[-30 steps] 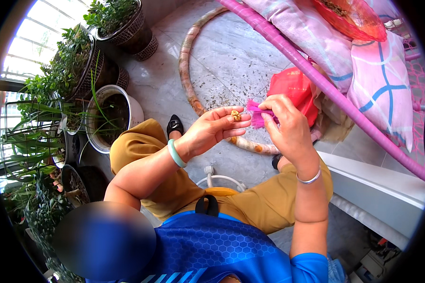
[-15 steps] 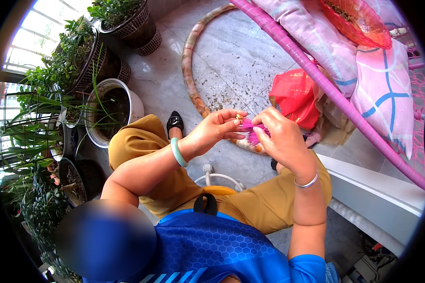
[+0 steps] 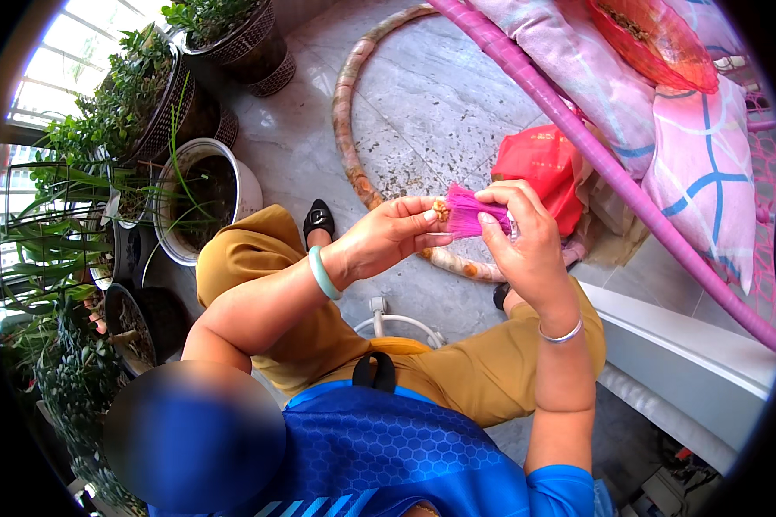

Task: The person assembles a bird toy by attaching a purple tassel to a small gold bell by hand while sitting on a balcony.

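Between the thumb and fingers of my left hand (image 3: 386, 237) is a small, knobbly yellow-brown piece (image 3: 441, 210), whose kind I cannot make out. My right hand (image 3: 530, 250) grips a small brush with bright purple bristles (image 3: 466, 212). Its bristles fan out to the left, close beside the piece; whether they touch it I cannot tell. Most of the brush's handle is hidden by my right fingers. Both hands are raised in front of me, above my lap.
A wrapped hoop (image 3: 347, 129) lies on the tiled floor around scattered crumbs. Potted plants (image 3: 205, 202) line the left side. To the right are a red bag (image 3: 539, 172), a slanting pink tube (image 3: 578, 133), pale cushions (image 3: 698, 172) and a red bowl (image 3: 655, 43) with brown bits.
My right hand has shifted slightly right and turned, so the bristles show broad and spread. The left hand keeps the piece in its pinch, nearly in place.
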Motion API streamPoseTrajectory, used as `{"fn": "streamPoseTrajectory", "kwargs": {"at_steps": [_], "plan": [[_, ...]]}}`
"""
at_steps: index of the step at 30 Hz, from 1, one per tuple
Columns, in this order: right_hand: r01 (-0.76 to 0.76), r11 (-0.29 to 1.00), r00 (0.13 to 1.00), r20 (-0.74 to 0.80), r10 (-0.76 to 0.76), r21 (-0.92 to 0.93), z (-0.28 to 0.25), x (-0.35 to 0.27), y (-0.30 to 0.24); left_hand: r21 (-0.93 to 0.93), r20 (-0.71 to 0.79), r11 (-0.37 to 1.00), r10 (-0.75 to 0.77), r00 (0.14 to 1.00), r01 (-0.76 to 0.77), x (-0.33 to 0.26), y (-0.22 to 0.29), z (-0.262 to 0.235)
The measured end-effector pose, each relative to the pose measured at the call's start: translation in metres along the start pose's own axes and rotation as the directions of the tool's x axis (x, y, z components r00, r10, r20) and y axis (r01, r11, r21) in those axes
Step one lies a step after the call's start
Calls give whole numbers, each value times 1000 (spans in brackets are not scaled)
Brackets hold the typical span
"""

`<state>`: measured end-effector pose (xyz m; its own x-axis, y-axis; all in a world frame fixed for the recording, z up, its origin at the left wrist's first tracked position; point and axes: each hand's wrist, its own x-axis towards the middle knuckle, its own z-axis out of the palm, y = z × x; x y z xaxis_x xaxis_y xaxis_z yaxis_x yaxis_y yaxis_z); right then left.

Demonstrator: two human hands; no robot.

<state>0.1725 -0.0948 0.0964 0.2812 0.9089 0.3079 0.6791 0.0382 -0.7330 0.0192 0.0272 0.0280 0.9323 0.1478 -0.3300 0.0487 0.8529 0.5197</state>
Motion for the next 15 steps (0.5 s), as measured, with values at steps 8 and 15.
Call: {"fn": "streamPoseTrajectory", "kwargs": {"at_steps": [8, 15], "plan": [[-167, 986, 986, 28, 166, 29, 0, -9, -5, -39, 47, 999, 4, 999, -2, 2, -4, -8], [-277, 951, 961, 38, 274, 136, 0, -10, -3, 3, 55, 1000, 15, 998, -15, -1, -1, -1]]}}
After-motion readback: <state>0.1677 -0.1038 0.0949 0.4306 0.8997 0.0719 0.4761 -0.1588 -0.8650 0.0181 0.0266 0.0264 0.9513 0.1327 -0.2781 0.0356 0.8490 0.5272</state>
